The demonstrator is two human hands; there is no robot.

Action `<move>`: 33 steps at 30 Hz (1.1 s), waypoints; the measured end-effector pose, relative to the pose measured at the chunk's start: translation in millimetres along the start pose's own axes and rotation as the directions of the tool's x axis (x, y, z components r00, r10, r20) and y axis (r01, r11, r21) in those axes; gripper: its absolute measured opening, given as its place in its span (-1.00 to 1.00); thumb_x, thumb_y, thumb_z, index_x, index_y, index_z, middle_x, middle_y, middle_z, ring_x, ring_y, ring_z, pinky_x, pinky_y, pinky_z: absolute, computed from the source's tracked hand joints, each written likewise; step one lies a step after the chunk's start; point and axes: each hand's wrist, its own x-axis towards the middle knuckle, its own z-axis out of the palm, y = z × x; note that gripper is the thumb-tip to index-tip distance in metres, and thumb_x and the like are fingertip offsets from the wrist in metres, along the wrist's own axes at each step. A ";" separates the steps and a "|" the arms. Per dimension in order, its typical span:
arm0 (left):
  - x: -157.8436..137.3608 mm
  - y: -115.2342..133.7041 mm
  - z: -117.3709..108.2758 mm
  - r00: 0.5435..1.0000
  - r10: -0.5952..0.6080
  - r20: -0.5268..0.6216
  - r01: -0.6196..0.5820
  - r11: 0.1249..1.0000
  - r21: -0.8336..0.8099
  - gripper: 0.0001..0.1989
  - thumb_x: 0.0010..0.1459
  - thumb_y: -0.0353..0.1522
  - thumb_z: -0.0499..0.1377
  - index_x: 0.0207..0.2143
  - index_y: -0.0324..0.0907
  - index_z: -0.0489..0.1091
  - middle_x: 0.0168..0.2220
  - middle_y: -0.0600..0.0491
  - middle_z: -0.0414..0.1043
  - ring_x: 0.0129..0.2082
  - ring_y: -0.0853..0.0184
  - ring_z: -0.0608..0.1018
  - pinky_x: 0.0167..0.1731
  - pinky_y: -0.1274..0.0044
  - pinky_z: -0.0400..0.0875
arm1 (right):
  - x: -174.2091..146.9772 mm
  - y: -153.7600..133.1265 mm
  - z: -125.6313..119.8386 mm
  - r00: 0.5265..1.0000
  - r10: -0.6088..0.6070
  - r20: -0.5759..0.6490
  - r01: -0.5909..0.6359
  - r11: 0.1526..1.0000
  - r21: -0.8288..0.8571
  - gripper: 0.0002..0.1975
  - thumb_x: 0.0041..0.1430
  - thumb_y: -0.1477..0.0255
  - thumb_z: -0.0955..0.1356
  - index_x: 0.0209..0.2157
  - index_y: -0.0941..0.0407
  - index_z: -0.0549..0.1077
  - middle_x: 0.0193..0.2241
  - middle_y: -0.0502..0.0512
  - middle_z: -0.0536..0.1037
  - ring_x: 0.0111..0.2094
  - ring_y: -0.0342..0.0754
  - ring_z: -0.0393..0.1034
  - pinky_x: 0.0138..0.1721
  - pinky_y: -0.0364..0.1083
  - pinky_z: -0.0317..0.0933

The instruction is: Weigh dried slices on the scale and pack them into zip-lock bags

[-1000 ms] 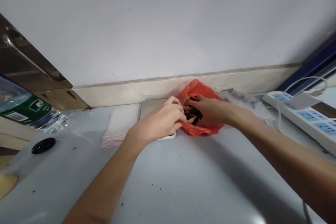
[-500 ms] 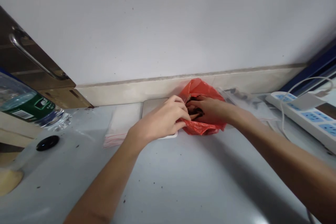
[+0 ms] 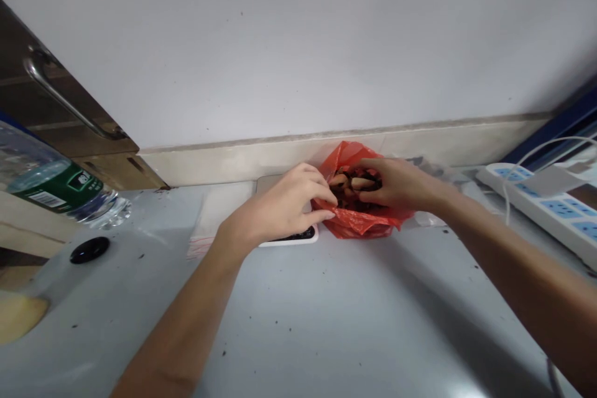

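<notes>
With our left hand [image 3: 289, 205] half-curled against the left rim of the red plastic bag [image 3: 364, 224] on the worktop [image 3: 326, 311], we have our right hand [image 3: 402, 185], fingers bent, in the bag's mouth at some brownish pieces [image 3: 340, 181], but we cannot tell whether either hand grips anything.

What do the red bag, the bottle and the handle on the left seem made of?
Red bag: thin, slightly shiny plastic, judging by its crinkles. Bottle: probably clear, glossy plastic; it is see-through, with a lobed base. Handle: likely smooth, polished metal, given its silvery glints.
</notes>
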 end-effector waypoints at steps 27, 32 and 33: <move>-54.7 -41.8 -53.4 0.781 -0.625 0.007 0.622 0.778 0.093 -0.35 0.27 -0.07 0.16 0.31 -0.19 0.41 0.14 -0.16 0.61 0.11 0.04 0.63 0.05 0.37 0.49 | 38.8 -93.4 -23.0 0.961 -0.249 -0.118 0.256 0.645 0.720 -0.84 0.06 0.39 0.51 -0.29 0.10 0.57 -0.31 0.04 0.56 -0.30 -0.04 0.46 -0.24 -0.02 0.42; -60.5 -64.6 -43.1 0.800 -0.595 0.079 0.597 0.802 0.001 -0.14 0.13 0.01 0.25 0.42 -0.16 0.26 0.21 -0.19 0.52 0.13 0.03 0.59 0.04 0.38 0.47 | 62.8 -106.5 10.9 0.951 -0.304 0.061 0.140 0.596 0.790 -0.83 0.08 0.52 0.46 -0.24 0.08 0.53 -0.31 0.02 0.60 -0.35 -0.10 0.47 -0.25 -0.06 0.44; -60.1 -67.6 -41.0 0.805 -0.586 0.089 0.589 0.808 -0.008 -0.12 0.12 0.01 0.26 0.42 -0.15 0.26 0.22 -0.19 0.51 0.13 0.03 0.58 0.03 0.38 0.47 | 64.8 -105.0 16.4 0.946 -0.309 0.095 0.112 0.588 0.801 -0.80 0.07 0.53 0.45 -0.22 0.08 0.52 -0.30 0.01 0.61 -0.34 -0.10 0.48 -0.24 -0.07 0.44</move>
